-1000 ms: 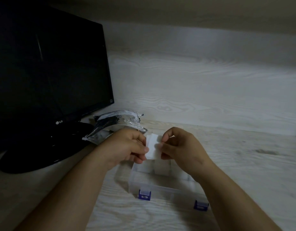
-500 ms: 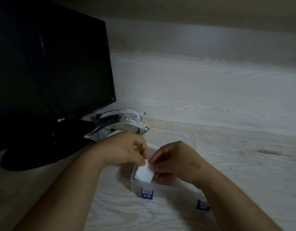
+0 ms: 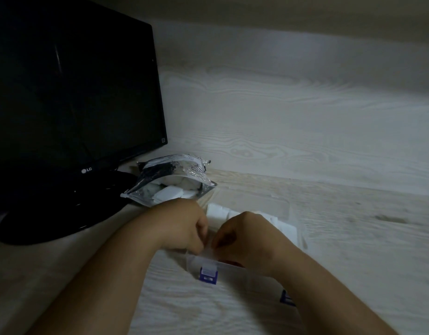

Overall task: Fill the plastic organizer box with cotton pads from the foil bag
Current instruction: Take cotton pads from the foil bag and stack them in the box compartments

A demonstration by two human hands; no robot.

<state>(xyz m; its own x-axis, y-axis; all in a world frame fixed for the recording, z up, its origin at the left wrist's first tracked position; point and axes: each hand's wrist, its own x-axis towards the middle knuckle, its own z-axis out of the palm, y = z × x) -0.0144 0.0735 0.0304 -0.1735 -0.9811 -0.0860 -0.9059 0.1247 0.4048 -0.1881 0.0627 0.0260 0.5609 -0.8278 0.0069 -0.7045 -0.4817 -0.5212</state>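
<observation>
Several white square cotton pads (image 3: 219, 211) already stand packed in the far compartments of the clear plastic organizer box with blue latches (image 3: 247, 270), which sits on the pale wood-grain surface (image 3: 353, 238), near the person. Its clear lid (image 3: 257, 199) lies open and flat on the far side.

From the head camera, which is the only view, both hands are low over the near left part of the box. The left hand (image 3: 184, 226) and the right hand (image 3: 247, 235) have curled fingers, and their tips come together on a pale edge just above the near wall. I judge this to be a single cotton pad (image 3: 210, 247) that both hands pinch and lower into a near compartment. The light is dim, so its shape is not sure.

The crinkled silver and clear foil bag (image 3: 170, 182) lies on the far left of the box, just beside it and against the foot of a black flat monitor (image 3: 76, 93). Its mouth faces the hands, and more white pads show inside it.

My judgement is that the task is partly done. The far row looks full and the work is now on the near row. The hands and forearms hide the near compartments, so I cannot tell how many are empty. What is left is to seat this pad and fetch more from the bag until the near row is full.
</observation>
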